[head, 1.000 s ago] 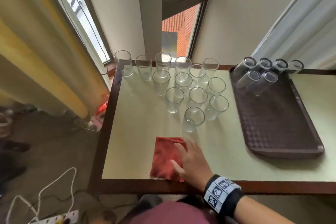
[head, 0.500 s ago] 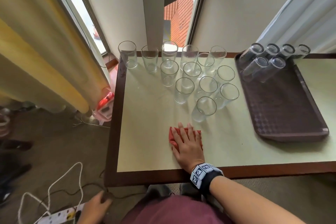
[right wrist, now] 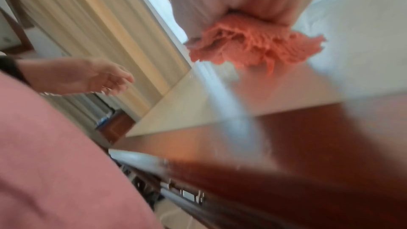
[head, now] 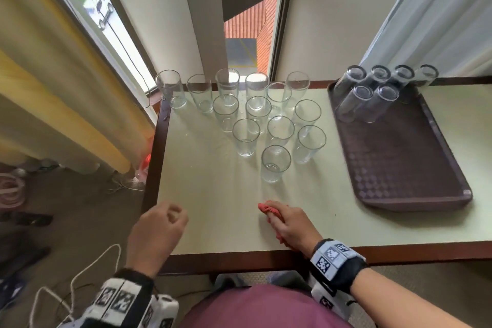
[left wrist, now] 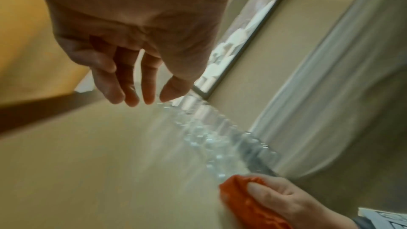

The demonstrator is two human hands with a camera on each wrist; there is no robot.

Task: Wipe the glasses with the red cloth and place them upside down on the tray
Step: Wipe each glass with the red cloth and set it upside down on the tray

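So six glasses are already being kept upside down on the tray, thirteen upright ones are waiting on the table. The red cloth is being bunched in the right hand; the left hand is being held loosely curled, empty.

Twenty glasses, one tray, one cloth

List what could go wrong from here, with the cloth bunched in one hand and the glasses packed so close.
1. The upright glasses stand packed rim to rim; reaching past the nearest glass for one behind could knock its neighbours over.
2. The right hand grips the red cloth in a tight wad, so it may not reach a glass's bottom.
3. The inverted glasses crowd the tray's far end; a careless placement could bump them.
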